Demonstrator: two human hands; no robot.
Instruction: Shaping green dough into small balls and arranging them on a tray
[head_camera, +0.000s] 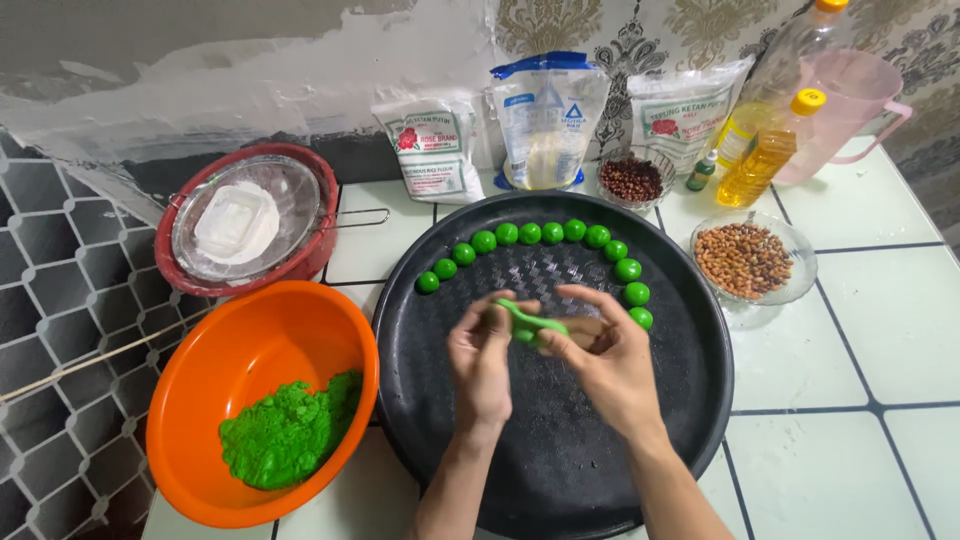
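Both my hands hover over a large round black tray. My left hand and my right hand pinch a small flattened piece of green dough between their fingertips. Several green dough balls lie in an arc along the tray's far rim. An orange plastic bowl at the left holds a lump of green dough.
A red basin with a sieve of white flour stands at the back left. Behind the tray are three flour bags, a small bowl of red beans, a glass dish of peanuts, oil bottles and a pink jug.
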